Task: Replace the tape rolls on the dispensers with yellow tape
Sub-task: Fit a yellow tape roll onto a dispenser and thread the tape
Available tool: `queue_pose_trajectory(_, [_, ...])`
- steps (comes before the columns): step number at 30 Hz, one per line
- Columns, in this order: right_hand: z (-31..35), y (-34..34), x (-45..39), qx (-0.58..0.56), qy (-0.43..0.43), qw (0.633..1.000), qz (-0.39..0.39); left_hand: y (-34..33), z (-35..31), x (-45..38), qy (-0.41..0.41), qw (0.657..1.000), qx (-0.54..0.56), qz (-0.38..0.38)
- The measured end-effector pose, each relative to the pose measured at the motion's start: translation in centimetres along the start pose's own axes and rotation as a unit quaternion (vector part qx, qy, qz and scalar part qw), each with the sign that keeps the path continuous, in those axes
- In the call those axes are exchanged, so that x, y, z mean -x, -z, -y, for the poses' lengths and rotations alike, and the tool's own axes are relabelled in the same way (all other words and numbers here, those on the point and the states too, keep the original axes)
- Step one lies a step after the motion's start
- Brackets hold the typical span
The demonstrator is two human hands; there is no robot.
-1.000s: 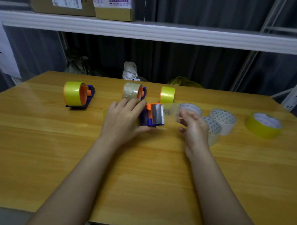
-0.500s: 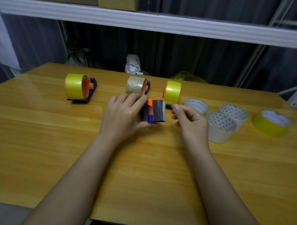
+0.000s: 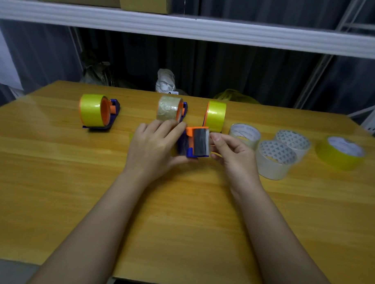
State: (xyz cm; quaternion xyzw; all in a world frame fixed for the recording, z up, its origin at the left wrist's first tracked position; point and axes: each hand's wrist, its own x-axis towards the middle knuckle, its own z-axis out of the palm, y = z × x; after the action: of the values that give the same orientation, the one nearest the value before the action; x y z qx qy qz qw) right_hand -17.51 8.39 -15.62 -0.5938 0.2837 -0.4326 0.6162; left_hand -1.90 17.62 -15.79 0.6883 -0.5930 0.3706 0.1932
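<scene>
My left hand [image 3: 154, 147] grips a blue and orange tape dispenser [image 3: 198, 145] at the middle of the wooden table [image 3: 54, 169] and covers its roll. A sliver of yellow shows at the hand's left edge. My right hand [image 3: 235, 154] has curled fingers, and its thumb and fingertips pinch the right edge of the dispenser's grey front plate. Behind stand three more dispensers. The left dispenser [image 3: 96, 112] and the right dispenser [image 3: 215, 115] carry yellow tape. The middle dispenser [image 3: 170, 109] carries clear brownish tape.
Three clear tape rolls [image 3: 275, 159] lie flat just right of my right hand. A loose yellow roll [image 3: 341, 153] lies further right, near the table's edge. A white shelf beam [image 3: 186, 27] with cardboard boxes runs overhead at the back.
My right hand has moved left, from holding a pulled-out strip of tape away from the dispenser to touching its front plate. My left hand has kept its grip.
</scene>
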Motion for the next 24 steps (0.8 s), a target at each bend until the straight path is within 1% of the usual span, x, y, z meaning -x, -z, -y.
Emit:
queue_pose_trajectory(4, [-0.16, 0.13, -0.14, 0.002, -0.012, 1.000, 0.013, -0.12, -0.03, 0.08, 0.001, 1.000, -0.005, 0.001])
queue_pose_trajectory(8, [0.00, 0.27, -0.19, -0.003, -0.001, 1.000, -0.011, -0.18, 0.07, 0.11, 0.008, 1.000, -0.002, 0.007])
queue_pose_trajectory(13, [0.21, 0.29, -0.07, 0.024, 0.043, 0.998, -0.033, -0.24, 0.20, 0.16, 0.014, 1.000, -0.002, 0.007])
queue_pose_trajectory(16, [0.38, 0.23, -0.05, 0.019, 0.049, 0.998, -0.041, -0.28, 0.20, 0.22, 0.016, 1.000, -0.004, 0.006])
queue_pose_trajectory(24, [0.24, 0.35, -0.28, -0.091, -0.021, 0.996, -0.008, -0.05, -0.10, 0.15, 0.020, 1.000, 0.015, -0.002])
